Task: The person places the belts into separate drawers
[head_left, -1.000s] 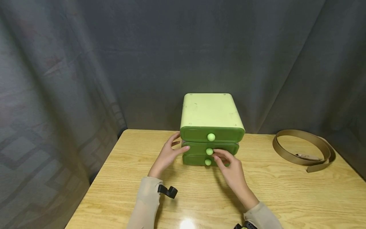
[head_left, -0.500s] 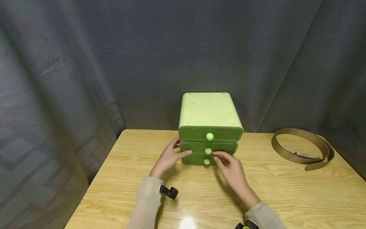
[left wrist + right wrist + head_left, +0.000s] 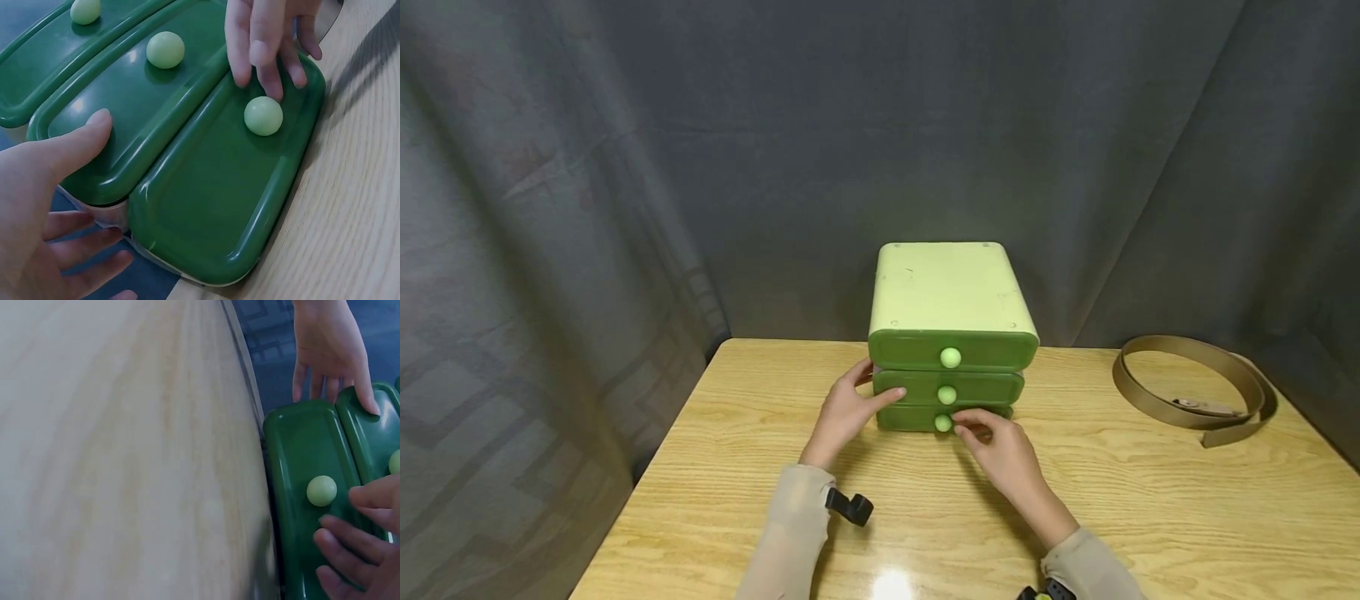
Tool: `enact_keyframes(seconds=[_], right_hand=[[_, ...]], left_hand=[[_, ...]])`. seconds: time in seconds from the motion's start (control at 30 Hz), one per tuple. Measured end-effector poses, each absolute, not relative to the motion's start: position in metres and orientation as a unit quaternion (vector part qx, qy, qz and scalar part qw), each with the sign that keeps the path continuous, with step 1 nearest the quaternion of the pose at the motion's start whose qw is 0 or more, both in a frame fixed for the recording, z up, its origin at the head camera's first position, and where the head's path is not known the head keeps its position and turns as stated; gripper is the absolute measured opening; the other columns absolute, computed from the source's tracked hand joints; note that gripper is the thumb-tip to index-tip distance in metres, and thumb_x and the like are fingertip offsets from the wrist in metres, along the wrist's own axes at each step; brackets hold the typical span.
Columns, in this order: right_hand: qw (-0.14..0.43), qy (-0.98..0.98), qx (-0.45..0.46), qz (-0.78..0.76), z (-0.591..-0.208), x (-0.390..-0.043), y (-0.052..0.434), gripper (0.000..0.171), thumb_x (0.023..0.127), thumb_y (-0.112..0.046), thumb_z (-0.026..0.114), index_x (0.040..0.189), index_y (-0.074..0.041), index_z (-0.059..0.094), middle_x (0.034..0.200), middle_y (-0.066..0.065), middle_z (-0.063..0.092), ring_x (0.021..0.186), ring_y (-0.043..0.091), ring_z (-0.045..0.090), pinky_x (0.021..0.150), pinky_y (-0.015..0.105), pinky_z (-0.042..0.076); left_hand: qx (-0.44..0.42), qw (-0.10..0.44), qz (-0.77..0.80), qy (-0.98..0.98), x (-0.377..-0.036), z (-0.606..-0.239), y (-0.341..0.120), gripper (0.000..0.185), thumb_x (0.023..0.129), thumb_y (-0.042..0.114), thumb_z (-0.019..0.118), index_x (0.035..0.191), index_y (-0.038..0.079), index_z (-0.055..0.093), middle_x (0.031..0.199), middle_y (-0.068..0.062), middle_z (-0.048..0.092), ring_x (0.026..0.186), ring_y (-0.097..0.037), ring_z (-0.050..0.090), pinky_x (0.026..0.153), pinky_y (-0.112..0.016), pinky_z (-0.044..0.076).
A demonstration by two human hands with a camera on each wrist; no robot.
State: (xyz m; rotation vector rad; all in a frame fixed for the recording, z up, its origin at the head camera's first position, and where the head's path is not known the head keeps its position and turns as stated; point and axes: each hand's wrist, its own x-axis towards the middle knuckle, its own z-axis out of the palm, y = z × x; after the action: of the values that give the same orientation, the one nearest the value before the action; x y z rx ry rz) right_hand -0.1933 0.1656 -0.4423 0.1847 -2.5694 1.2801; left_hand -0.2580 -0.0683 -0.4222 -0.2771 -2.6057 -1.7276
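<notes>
A small drawer cabinet [image 3: 951, 287] has a pale green top and three dark green drawer fronts with round pale green knobs. My left hand [image 3: 842, 412] is at its left side, thumb against the middle drawer front [image 3: 131, 119] and fingers stretched along the side. My right hand [image 3: 1003, 450] is at the bottom drawer [image 3: 206, 187], its fingertips right beside the bottom knob [image 3: 263, 115]. In the left wrist view a narrow gap shows between those fingers and the knob; the right wrist view shows the right fingers [image 3: 350, 550] spread near the same knob [image 3: 322, 490], not curled round it.
A coiled tan belt [image 3: 1195, 387] lies at the right on the wooden table [image 3: 1150, 517]. A dark grey curtain [image 3: 805, 167] hangs behind the table and along its left side.
My right hand has moved down from beside the middle knob to beside the bottom knob. My left hand has stayed nearly in place, and the drawers look unmoved.
</notes>
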Motion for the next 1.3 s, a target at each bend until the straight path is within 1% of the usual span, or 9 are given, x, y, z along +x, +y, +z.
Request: enact_keyframes(seconds=[0.1, 0.3, 0.5, 0.73, 0.97, 1.1, 1.3], right_hand=[[0.12, -0.886, 0.071, 0.442, -0.442, -0.195, 0.166, 0.019, 0.088, -0.004, 0.074, 0.107, -0.006, 0.075, 0.096, 0.006, 0.073, 0.086, 0.023, 0.069, 0.08, 0.041, 0.056], [0.097, -0.87, 0.082, 0.476, -0.442, -0.198, 0.164, 0.021, 0.088, -0.001, 0.073, 0.109, -0.001, 0.074, 0.097, 0.009, 0.073, 0.091, 0.025, 0.069, 0.081, 0.039, 0.056], [0.07, -0.854, 0.083, 0.508, -0.443, -0.201, 0.163, 0.022, 0.09, 0.001, 0.07, 0.112, 0.003, 0.072, 0.102, 0.015, 0.072, 0.095, 0.029, 0.07, 0.081, 0.036, 0.057], [0.053, -0.849, 0.076, 0.519, -0.447, -0.206, 0.161, 0.02, 0.09, 0.002, 0.069, 0.11, 0.001, 0.074, 0.103, 0.015, 0.072, 0.094, 0.029, 0.07, 0.078, 0.035, 0.058], [0.035, -0.86, 0.066, 0.504, -0.446, -0.209, 0.157, 0.019, 0.09, -0.002, 0.071, 0.108, -0.004, 0.075, 0.102, 0.01, 0.072, 0.092, 0.026, 0.07, 0.078, 0.038, 0.058], [0.037, -0.863, 0.066, 0.499, -0.444, -0.21, 0.156, 0.019, 0.087, -0.002, 0.073, 0.106, -0.005, 0.077, 0.1, 0.01, 0.073, 0.09, 0.026, 0.07, 0.078, 0.039, 0.058], [0.047, -0.864, 0.054, 0.499, -0.445, -0.212, 0.155, 0.017, 0.085, -0.003, 0.077, 0.101, -0.006, 0.078, 0.099, 0.011, 0.074, 0.09, 0.026, 0.071, 0.077, 0.04, 0.058]], left_hand=[[-0.083, 0.012, -0.559, -0.825, -0.257, -0.421, -0.067, 0.081, 0.078, 0.049, 0.082, 0.147, 0.021, 0.049, 0.138, -0.006, 0.057, 0.129, -0.025, 0.051, 0.105, -0.054, 0.04], [-0.074, 0.034, -0.575, -0.814, -0.257, -0.422, -0.064, 0.078, 0.076, 0.046, 0.085, 0.143, 0.022, 0.054, 0.13, -0.003, 0.063, 0.123, -0.021, 0.056, 0.105, -0.051, 0.041], [-0.065, 0.049, -0.581, -0.81, -0.256, -0.423, -0.06, 0.078, 0.074, 0.045, 0.086, 0.141, 0.019, 0.056, 0.129, -0.004, 0.064, 0.122, -0.021, 0.057, 0.104, -0.049, 0.042], [-0.053, 0.06, -0.572, -0.816, -0.256, -0.422, -0.058, 0.077, 0.073, 0.048, 0.086, 0.139, 0.019, 0.059, 0.127, -0.004, 0.066, 0.119, -0.022, 0.059, 0.1, -0.047, 0.046], [-0.027, 0.098, -0.514, -0.852, -0.251, -0.42, -0.054, 0.079, 0.072, 0.062, 0.08, 0.134, 0.018, 0.064, 0.12, -0.008, 0.069, 0.11, -0.025, 0.065, 0.09, -0.048, 0.052], [-0.017, 0.113, -0.502, -0.857, -0.249, -0.42, -0.052, 0.077, 0.071, 0.065, 0.079, 0.131, 0.018, 0.067, 0.115, -0.007, 0.071, 0.104, -0.023, 0.067, 0.085, -0.046, 0.054], [-0.002, 0.122, -0.505, -0.855, -0.249, -0.419, -0.049, 0.075, 0.069, 0.067, 0.079, 0.126, 0.018, 0.07, 0.108, -0.004, 0.073, 0.098, -0.02, 0.069, 0.082, -0.043, 0.055]])
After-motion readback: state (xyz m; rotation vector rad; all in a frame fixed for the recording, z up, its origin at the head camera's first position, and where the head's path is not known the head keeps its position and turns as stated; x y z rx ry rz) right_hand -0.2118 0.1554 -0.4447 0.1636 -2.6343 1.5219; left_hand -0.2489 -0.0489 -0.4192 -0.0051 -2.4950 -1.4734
